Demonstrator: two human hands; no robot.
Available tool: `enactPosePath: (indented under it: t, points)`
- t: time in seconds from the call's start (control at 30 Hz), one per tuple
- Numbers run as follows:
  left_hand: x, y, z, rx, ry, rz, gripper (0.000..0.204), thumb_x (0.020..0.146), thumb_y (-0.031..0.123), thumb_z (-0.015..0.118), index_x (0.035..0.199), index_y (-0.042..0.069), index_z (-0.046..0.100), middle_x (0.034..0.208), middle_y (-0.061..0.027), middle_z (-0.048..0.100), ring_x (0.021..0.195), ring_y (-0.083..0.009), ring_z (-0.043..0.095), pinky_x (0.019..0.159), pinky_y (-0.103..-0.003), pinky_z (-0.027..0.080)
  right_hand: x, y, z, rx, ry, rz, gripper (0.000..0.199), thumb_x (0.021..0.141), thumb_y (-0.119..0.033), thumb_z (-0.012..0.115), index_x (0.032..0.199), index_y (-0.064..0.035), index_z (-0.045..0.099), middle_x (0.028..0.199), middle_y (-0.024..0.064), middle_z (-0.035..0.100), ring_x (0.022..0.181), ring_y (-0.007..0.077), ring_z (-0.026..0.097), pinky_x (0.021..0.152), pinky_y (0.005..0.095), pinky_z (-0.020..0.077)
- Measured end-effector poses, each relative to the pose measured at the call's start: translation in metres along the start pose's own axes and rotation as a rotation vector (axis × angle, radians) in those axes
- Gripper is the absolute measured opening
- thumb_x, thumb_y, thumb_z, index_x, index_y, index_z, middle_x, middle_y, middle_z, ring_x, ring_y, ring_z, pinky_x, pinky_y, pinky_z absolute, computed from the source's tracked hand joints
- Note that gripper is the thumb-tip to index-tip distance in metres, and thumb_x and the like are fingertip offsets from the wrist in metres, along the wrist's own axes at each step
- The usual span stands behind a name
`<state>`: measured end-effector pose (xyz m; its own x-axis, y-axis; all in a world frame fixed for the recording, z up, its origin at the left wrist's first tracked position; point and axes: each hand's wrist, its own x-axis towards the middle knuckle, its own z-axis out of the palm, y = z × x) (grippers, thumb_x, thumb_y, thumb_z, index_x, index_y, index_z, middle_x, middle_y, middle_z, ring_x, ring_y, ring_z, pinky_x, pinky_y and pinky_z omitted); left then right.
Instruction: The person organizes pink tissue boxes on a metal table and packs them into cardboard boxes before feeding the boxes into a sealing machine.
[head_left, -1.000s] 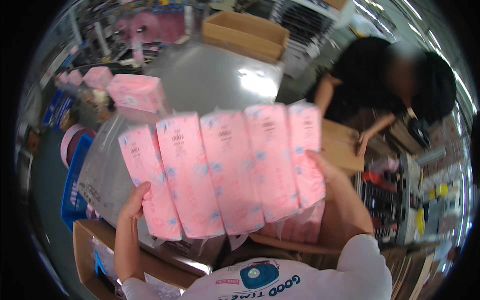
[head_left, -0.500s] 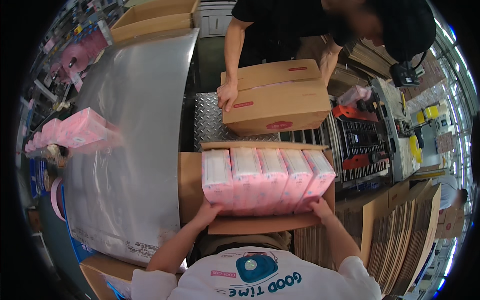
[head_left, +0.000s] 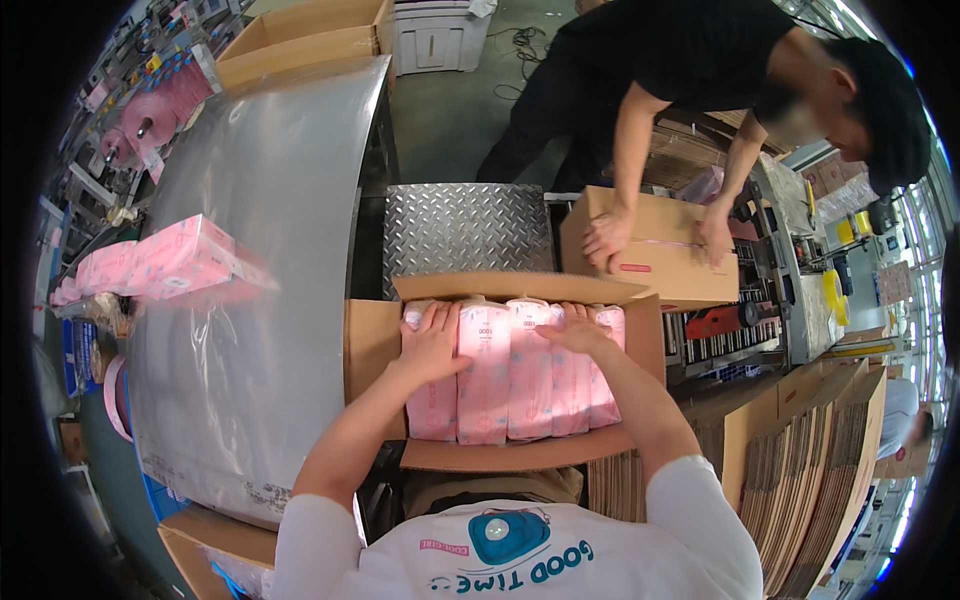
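Several pink plastic-wrapped tissue packs [head_left: 483, 385] stand side by side in an open cardboard box [head_left: 520, 458] in front of me. My left hand [head_left: 432, 345] lies on the far part of the leftmost packs, palm down with fingers spread. On the packs toward the right rests my right hand [head_left: 580, 335], its fingers also stretched out. Neither hand is closed around a pack. The box flaps are folded outward, and the packs sit down inside its walls.
A metal table [head_left: 270, 200] on my left carries a row of pink packs [head_left: 185, 255]. Beyond my box is a diamond-plate surface [head_left: 465, 225]. A co-worker handles a closed carton [head_left: 650, 250] by the roller conveyor. Folded cardboard [head_left: 800, 480] stands upright at right.
The packs have gone down into the box and tipped more upright. Both my hands moved from their near side to the far top. The co-worker's carton shifted right onto the conveyor.
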<state>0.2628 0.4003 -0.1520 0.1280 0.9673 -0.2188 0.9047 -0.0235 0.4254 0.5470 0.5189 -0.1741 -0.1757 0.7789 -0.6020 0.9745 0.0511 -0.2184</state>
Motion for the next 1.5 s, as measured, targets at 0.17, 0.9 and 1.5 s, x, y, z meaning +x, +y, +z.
enactPosePath:
  t: [0.17,0.9,1.5]
  points:
    - [0.003,-0.026,0.049,0.04,0.049,-0.048,0.092,0.069,0.038,0.068,0.142,0.005,0.023,0.147,-0.0122,0.026,0.138,-0.0279,0.017,0.101,-0.06,0.018,-0.018,-0.017,0.0,0.121,0.103,-0.098,0.089,0.072,-0.052,0.064,0.139,-0.0059,0.029,0.145,0.0156,0.026,0.136,0.0315,0.02,0.103,0.0591,0.0237]
    - [-0.135,-0.021,0.097,-0.153,0.476,-1.057,0.081,0.08,0.046,0.059,0.137,-0.002,0.027,0.133,-0.0246,0.041,0.122,-0.0395,0.039,0.101,-0.047,0.032,-0.046,0.225,-0.142,-0.16,0.371,-0.374,0.037,0.071,-0.032,0.062,0.067,0.0046,0.058,0.076,0.0287,0.058,0.076,0.0437,0.058,0.065,0.0482,0.0472]
    - [0.061,0.154,0.093,0.236,-0.226,0.31,0.089,0.077,0.055,0.059,0.142,0.006,0.024,0.151,-0.0112,0.013,0.139,-0.0284,0.013,0.106,-0.059,0.016,-0.118,0.225,-0.145,-0.663,-0.622,-0.223,0.109,0.066,-0.067,0.064,0.145,-0.0099,0.016,0.143,0.017,0.033,0.132,0.0321,0.033,0.105,0.0501,0.028]
